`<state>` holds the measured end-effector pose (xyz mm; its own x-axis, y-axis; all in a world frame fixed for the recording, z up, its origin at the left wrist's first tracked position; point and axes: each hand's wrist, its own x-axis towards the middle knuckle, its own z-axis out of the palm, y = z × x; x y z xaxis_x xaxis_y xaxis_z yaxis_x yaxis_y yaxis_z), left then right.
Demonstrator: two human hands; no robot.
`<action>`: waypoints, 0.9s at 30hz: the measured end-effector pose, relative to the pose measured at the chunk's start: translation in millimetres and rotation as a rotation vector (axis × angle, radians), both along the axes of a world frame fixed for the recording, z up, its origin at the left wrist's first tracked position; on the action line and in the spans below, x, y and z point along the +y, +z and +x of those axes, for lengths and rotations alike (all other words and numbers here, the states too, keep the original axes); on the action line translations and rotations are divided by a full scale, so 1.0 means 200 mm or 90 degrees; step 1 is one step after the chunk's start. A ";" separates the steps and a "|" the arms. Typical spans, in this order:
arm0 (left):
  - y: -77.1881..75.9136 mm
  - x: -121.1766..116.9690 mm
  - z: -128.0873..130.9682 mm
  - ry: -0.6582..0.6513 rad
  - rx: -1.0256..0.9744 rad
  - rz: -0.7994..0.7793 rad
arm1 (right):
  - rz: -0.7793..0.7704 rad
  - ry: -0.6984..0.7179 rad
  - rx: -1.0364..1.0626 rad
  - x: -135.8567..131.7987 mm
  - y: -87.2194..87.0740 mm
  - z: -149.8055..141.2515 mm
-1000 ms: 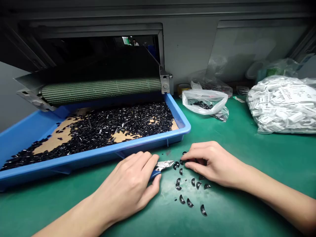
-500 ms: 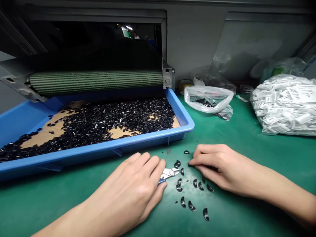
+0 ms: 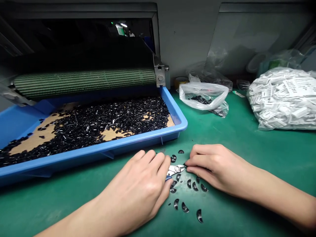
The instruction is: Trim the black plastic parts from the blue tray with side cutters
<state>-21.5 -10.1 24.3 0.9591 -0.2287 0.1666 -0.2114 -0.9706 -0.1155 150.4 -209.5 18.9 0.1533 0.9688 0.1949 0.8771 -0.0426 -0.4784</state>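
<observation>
My left hand (image 3: 145,179) is closed around the blue handles of a pair of side cutters (image 3: 175,169), whose silver jaws point right. A small black plastic part (image 3: 185,165) is pinched between the thumb and fingers of my right hand (image 3: 211,164), mostly hidden by the fingertips. The cutters' tips meet this part, though whether the jaws are closed on it I cannot tell. Several crescent-shaped black pieces (image 3: 185,207) lie scattered on the green table below and between the hands, along with tiny black bits.
A blue tray (image 3: 182,125) full of small black parts sits at the left, under a green conveyor roller (image 3: 86,82). Behind my right hand stands an open plastic bag (image 3: 217,102) with black parts inside. A large clear bag of white parts (image 3: 278,105) rests at the right.
My right hand has picked up a black part from the table. Both hands have drawn together, bringing the cutters' tips to that part. The camera view has shifted slightly.
</observation>
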 end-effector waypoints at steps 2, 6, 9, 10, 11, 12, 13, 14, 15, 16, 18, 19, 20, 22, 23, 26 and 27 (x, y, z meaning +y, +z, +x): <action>0.00 -0.01 0.01 0.008 0.004 0.012 | 0.004 -0.003 -0.001 0.00 -0.01 0.00; 0.04 -0.03 0.03 -0.009 0.015 0.054 | -0.004 0.000 0.006 0.01 -0.02 -0.01; 0.10 -0.04 0.06 -0.036 0.054 0.082 | -0.015 0.001 0.021 0.01 -0.02 -0.01; 0.11 -0.04 0.07 -0.042 0.068 0.088 | -0.018 0.001 0.026 0.02 -0.02 -0.01; 0.13 -0.03 0.09 -0.046 0.079 0.095 | -0.019 0.000 0.031 0.02 -0.02 -0.01; 0.13 -0.03 0.10 -0.054 0.089 0.102 | -0.021 0.000 0.037 0.02 -0.01 -0.01; 0.14 -0.02 0.11 -0.067 0.095 0.113 | -0.022 0.000 0.043 0.02 -0.01 -0.01; 0.14 -0.02 0.12 -0.084 0.097 0.129 | -0.023 0.001 0.046 0.02 -0.01 0.00; 0.13 -0.01 0.13 -0.106 0.094 0.150 | -0.023 0.004 0.046 0.03 -0.01 0.00; 0.13 0.00 0.14 -0.133 0.087 0.175 | -0.025 0.010 0.041 0.03 -0.01 0.00; 0.11 0.00 0.15 -0.173 0.063 0.231 | -0.024 0.024 0.027 0.03 -0.01 0.01; 0.11 0.00 0.15 -0.183 0.052 0.253 | -0.024 0.031 0.026 0.03 0.00 0.02; 0.10 0.00 0.15 -0.188 0.044 0.266 | -0.027 0.037 0.030 0.03 0.01 0.02; 0.10 0.00 0.12 -0.187 0.038 0.260 | -0.044 0.042 0.048 0.02 0.03 0.02; 0.10 0.00 0.11 -0.182 0.038 0.238 | -0.057 0.038 0.057 0.02 0.04 0.01; 0.09 0.05 0.02 -0.135 0.031 0.128 | -0.092 0.008 0.070 0.00 0.09 -0.01; 0.08 0.07 -0.01 -0.110 0.022 0.088 | -0.094 -0.005 0.071 0.01 0.09 -0.02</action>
<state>-23.6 3.2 41.3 0.9086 -0.4081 0.0894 -0.3790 -0.8952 -0.2344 146.8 -208.2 37.5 0.1744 0.9842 0.0323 0.8178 -0.1265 -0.5614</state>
